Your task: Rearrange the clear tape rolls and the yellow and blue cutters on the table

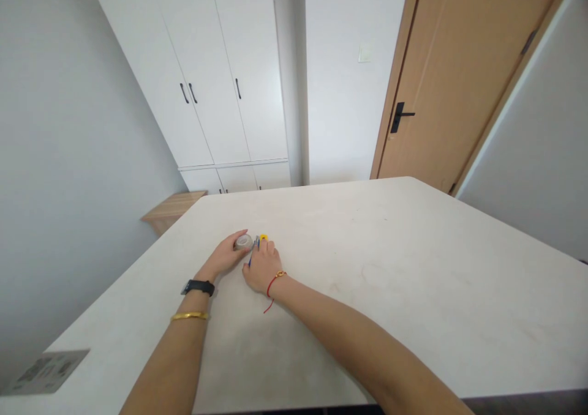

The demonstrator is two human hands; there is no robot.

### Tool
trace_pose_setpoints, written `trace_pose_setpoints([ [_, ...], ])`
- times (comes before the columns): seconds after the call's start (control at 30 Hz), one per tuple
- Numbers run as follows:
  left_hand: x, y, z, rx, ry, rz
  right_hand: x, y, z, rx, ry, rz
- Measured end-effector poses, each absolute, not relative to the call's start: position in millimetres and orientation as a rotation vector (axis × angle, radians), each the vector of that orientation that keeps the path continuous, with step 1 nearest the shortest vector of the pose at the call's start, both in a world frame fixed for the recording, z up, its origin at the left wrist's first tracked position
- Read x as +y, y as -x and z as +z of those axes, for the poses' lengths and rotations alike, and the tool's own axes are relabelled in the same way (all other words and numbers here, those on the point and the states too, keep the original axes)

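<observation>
My left hand [226, 254] is closed around the side of a roll of clear tape [243, 242] lying on the white table [367, 268]. Just to its right, my right hand [263, 267] is palm down with fingers curled over small things. A slim blue object [250, 259] shows beside its thumb and index finger, partly covered, its kind unclear. A small yellow object [263, 237] pokes out beyond the fingertips, touching or very near them. Both hands are close together, near the far left part of the table.
A grey printed label or sheet [48, 371] lies at the table's near left corner. Beyond the far left edge stands a low wooden piece of furniture [174, 210]. White cabinets [220, 66] and a wooden door [450, 72] are at the back.
</observation>
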State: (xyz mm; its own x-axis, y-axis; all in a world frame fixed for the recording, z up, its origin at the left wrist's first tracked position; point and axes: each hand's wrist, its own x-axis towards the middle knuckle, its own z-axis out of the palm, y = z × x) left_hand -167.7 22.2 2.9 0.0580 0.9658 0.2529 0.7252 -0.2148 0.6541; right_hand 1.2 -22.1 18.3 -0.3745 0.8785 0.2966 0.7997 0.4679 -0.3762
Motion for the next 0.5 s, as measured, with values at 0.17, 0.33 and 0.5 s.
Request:
trace_pose_setpoints([
  [0.17, 33, 165, 0, 1.847, -2.003, 1.044, -18, -3, 18, -2.326, 1.336, 0.213],
  [0.33, 41, 159, -9, 1.89, -2.109, 1.088, -30, -13, 16, -2.37, 1.267, 0.2],
  [0.5, 43, 156, -11, 1.99, -2.146, 1.162, -43, -19, 18, -2.375, 1.257, 0.203],
])
